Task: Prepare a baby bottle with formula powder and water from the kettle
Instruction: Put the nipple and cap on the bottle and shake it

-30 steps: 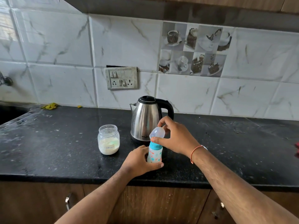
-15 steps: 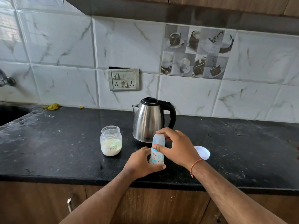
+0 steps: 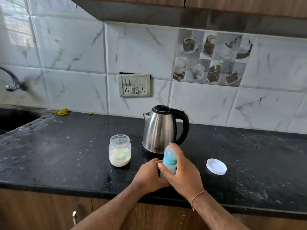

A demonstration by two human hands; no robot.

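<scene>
While standing upright near the front edge of the black counter [image 3: 66, 160], baby bottle [image 3: 169, 161] gripped from both sides. Left hand [image 3: 149, 175] wrapped round the lower body of the bottle, fingers curled against it. Right hand [image 3: 184, 171] clamped round the upper part, thumb across the front just below the teal collar, fingers reaching up behind the clear teat. Orange thread [image 3: 198, 195] round the right wrist.

Steel kettle [image 3: 162, 130] just behind the bottle, black lid down, black handle turned to the right, spout to the left. Glass jar [image 3: 120, 151] left of the kettle and well apart from the left hand, open at the top, holding pale powder and carrying a handwritten label. White cap [image 3: 216, 166] lying flat on the counter to the right of the right hand, apart from it.

Switch plate with sockets [image 3: 134, 85] on the marbled tile wall above the kettle. Tap [image 3: 13, 82] and the dark edge of a sink [image 3: 15, 120] at far left. Yellow scrap [image 3: 62, 112] at the foot of the wall near the sink. Wooden cabinet doors [image 3: 41, 211] below the counter, with a metal handle showing.
</scene>
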